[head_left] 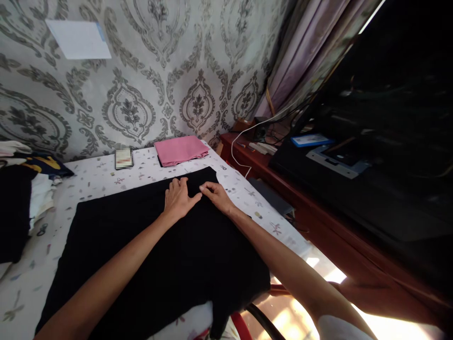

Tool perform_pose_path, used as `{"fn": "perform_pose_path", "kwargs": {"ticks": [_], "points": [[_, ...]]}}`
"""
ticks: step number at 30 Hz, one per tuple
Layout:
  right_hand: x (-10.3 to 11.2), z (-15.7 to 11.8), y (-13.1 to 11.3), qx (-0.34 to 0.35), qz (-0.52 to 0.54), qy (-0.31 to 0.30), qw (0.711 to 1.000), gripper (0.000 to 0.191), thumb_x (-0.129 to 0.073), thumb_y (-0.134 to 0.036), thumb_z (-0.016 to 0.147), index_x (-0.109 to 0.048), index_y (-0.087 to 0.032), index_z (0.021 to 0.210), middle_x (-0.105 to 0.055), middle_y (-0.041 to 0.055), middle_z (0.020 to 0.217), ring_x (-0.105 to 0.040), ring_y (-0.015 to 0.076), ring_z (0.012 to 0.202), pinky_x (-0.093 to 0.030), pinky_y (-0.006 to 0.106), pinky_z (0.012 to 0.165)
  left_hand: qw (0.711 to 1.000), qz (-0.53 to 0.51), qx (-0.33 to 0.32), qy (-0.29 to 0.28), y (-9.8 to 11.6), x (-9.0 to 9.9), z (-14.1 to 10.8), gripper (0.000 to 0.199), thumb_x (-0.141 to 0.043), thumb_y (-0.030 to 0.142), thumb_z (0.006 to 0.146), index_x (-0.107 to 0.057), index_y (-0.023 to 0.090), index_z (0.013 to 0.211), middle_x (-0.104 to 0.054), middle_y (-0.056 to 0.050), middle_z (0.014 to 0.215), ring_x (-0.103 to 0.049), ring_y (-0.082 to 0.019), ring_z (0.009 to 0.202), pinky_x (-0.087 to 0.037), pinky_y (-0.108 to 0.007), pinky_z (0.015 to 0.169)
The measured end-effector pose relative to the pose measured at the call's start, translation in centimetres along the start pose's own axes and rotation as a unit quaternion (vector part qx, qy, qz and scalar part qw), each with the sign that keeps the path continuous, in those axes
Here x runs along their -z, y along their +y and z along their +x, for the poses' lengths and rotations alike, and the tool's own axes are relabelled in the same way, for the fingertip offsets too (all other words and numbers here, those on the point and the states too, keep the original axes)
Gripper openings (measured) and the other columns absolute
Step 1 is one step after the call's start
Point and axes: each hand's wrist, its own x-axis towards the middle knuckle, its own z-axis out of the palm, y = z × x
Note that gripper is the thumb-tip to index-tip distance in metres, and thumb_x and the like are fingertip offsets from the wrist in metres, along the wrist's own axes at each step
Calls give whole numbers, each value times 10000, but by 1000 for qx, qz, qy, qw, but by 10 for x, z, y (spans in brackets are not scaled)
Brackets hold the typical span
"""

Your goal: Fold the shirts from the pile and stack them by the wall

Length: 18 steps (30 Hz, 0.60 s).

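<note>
A large black garment [184, 264] lies spread over the white printed sheet, and a narrow sleeve-like part hangs off the front edge. My left hand [176, 200] rests on its upper part, palm down, with the thumb stretched away from the fingers. Just to the right, my right hand [216, 196] has thumb and forefinger pinched together at the cloth. The black fabric hides its own folds, so exactly what the pinch takes up is hard to see. A small gap separates the two hands.
Behind the garment sits a folded pink cloth [182, 150], with a phone-like item [123, 157] left of it. Heaped clothes [17, 203] lie at the far left. A reddish-brown desk [318, 208] with a white cable [232, 146] runs along the right. The patterned wall stands behind.
</note>
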Motion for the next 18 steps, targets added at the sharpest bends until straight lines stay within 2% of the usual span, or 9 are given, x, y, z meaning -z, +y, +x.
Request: {"fn": "perform_pose_path", "kwargs": {"ticks": [6,9,11,15,18], "points": [[-1,-1,-3,28,-8,7,1000,367,-564,-545,899,-573,-217,733,-524,-23,707,-468,153,697,-397,292,694,999,-33,4,15,15,0,5,392,-583,401,872,-529,199,1204,-527,-144,1195,-528,-315,1159,-454,-446,932],[0,-1,-3,31,-25,12,999,360,-549,-538,911,-574,-216,752,-535,-17,718,-470,157,705,-401,300,708,999,-40,6,18,17,1,8,282,-559,293,870,-548,208,1138,-531,-134,1179,-527,-307,1162,-457,-443,933],[0,-2,-4,35,-37,8,999,368,-533,-546,920,-563,-218,757,-524,-17,710,-463,159,705,-400,300,700,998,-52,19,15,15,1,9,229,-551,289,880,-556,218,1098,-544,-128,1168,-542,-304,1147,-463,-449,930],[1,-3,-7,50,-46,-10,998,367,-511,-547,933,-543,-223,764,-501,-22,715,-462,159,703,-399,300,704,999,-46,24,11,12,2,9,224,-543,318,898,-558,227,1102,-568,-117,1152,-570,-287,1120,-484,-423,903],[1,-4,-8,56,-46,-9,997,360,-506,-536,941,-524,-224,762,-487,-24,714,-455,159,697,-392,301,703,1000,3,7,13,11,7,7,270,-551,214,857,-553,223,1127,-582,-119,1178,-573,-281,1140,-486,-402,890]]}}
